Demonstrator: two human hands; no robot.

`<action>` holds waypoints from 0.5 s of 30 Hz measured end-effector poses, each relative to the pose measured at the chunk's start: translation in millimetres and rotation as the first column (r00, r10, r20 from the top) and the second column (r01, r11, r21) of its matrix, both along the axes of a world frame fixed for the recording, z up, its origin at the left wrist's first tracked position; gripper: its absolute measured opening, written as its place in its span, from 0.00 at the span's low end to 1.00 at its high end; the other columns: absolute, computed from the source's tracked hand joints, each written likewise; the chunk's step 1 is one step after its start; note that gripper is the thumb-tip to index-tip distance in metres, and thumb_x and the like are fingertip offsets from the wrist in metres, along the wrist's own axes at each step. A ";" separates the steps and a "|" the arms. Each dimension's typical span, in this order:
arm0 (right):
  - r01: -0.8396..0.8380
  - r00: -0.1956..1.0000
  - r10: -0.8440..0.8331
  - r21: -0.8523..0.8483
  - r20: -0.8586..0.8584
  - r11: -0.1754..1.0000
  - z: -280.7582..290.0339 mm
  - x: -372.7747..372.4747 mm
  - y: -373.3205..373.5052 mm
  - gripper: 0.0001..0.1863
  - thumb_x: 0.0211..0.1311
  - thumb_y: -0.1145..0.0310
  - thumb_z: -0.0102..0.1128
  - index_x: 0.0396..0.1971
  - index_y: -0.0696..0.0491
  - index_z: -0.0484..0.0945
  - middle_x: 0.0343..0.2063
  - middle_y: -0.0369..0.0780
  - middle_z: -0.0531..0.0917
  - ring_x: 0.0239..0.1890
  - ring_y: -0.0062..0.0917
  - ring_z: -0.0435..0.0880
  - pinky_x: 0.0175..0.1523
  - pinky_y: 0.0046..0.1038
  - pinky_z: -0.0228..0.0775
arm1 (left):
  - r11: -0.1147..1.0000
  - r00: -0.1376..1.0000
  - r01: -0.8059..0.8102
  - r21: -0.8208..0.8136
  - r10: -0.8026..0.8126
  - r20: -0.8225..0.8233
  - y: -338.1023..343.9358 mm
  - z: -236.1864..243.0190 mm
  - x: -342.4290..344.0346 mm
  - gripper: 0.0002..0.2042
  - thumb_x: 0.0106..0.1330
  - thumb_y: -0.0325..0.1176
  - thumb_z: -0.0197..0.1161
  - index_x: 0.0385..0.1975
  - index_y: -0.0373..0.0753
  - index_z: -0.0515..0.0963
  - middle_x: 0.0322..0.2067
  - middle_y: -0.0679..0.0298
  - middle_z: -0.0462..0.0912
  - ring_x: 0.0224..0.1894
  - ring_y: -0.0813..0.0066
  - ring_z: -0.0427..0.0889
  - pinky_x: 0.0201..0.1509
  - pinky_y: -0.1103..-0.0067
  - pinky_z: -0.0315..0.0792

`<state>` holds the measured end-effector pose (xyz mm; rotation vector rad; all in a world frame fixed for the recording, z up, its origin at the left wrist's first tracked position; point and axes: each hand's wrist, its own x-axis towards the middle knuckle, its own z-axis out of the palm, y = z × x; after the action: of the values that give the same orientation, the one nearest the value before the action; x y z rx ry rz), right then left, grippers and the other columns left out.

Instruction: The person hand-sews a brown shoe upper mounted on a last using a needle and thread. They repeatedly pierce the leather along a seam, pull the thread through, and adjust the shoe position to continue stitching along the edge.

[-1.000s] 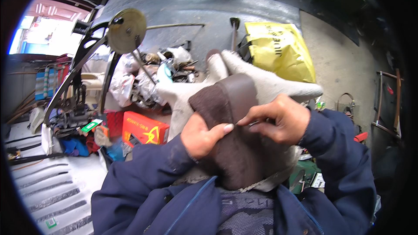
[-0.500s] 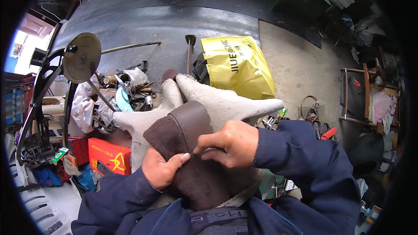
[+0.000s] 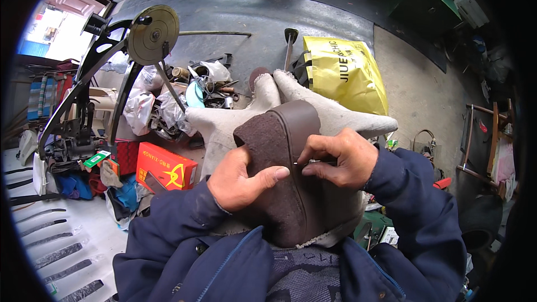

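A dark brown shoe [image 3: 274, 140] with a fuzzy upper and a smooth sole lies across my lap on a pale cloth [image 3: 224, 128]. My left hand [image 3: 240, 182] grips its fuzzy side, the thumb lying toward the seam between upper and sole. At that seam, my right hand [image 3: 344, 159] is closed in a pinch close to the sole. A tiny bright, thin needle-like piece [image 3: 295, 163] shows just by its fingertips; most of it is hidden.
A black hand-cranked machine with a round wheel [image 3: 154, 34] stands at left. Near it are a red box [image 3: 166, 166] and a pile of tools and plastic bags [image 3: 168, 106]. Beyond the cloth lies a yellow bag [image 3: 347, 78]. A wooden frame [image 3: 492, 145] is at right.
The whole view has shifted, so everything sits farther right and a little higher. The left thumb stretches straighter along the shoe, and the right fingers still pinch at the seam.
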<state>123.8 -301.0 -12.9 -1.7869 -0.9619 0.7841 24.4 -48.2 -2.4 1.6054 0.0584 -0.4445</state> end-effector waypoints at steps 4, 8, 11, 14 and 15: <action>0.059 0.998 -0.058 -0.016 0.006 0.998 2.9 -10.4 -3.3 0.09 0.65 0.74 0.73 0.42 0.55 0.82 0.28 0.43 0.89 0.30 0.29 0.90 0.38 0.27 0.79 | 0.942 0.995 0.082 0.327 -0.098 0.033 25.5 26.1 -11.7 0.11 0.72 0.33 0.70 0.42 0.29 0.82 0.30 0.65 0.86 0.33 0.83 0.82 0.41 0.80 0.77; 0.081 0.994 -0.084 0.051 0.066 0.995 3.0 -15.0 -4.0 0.09 0.65 0.74 0.72 0.42 0.54 0.82 0.26 0.42 0.89 0.28 0.29 0.89 0.36 0.28 0.77 | 0.959 0.956 -0.267 0.098 0.251 0.149 29.9 29.0 -31.6 0.08 0.78 0.30 0.60 0.35 0.34 0.77 0.37 0.56 0.87 0.36 0.70 0.88 0.44 0.74 0.81; 0.090 0.992 -0.090 0.009 0.093 0.996 3.9 -18.8 -7.0 0.09 0.65 0.73 0.72 0.42 0.54 0.82 0.25 0.42 0.88 0.27 0.30 0.88 0.35 0.28 0.77 | 0.679 0.958 -0.174 -0.714 0.285 0.038 29.2 17.4 -39.6 0.11 0.81 0.37 0.55 0.37 0.38 0.68 0.44 0.48 0.84 0.34 0.53 0.88 0.43 0.60 0.82; 0.117 0.986 -0.118 0.011 0.119 0.993 5.2 -23.6 -5.2 0.09 0.65 0.72 0.72 0.41 0.53 0.81 0.25 0.43 0.87 0.27 0.34 0.88 0.34 0.30 0.76 | 0.608 0.966 -0.095 -0.788 0.249 0.076 22.4 -5.7 -35.5 0.10 0.80 0.36 0.57 0.37 0.39 0.69 0.33 0.59 0.78 0.39 0.59 0.83 0.50 0.58 0.76; 0.120 0.978 -0.122 0.022 0.167 0.992 6.7 -25.4 -4.2 0.09 0.64 0.72 0.72 0.41 0.53 0.81 0.25 0.43 0.87 0.27 0.36 0.88 0.34 0.31 0.77 | 0.721 0.949 -0.113 -0.683 0.281 0.140 24.1 -10.5 -30.9 0.09 0.79 0.34 0.59 0.37 0.37 0.74 0.34 0.58 0.80 0.42 0.62 0.82 0.55 0.63 0.75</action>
<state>98.4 -305.2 -6.3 -1.9056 -0.9537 0.5566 -6.5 -24.1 -12.9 0.9033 -0.1026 -0.0724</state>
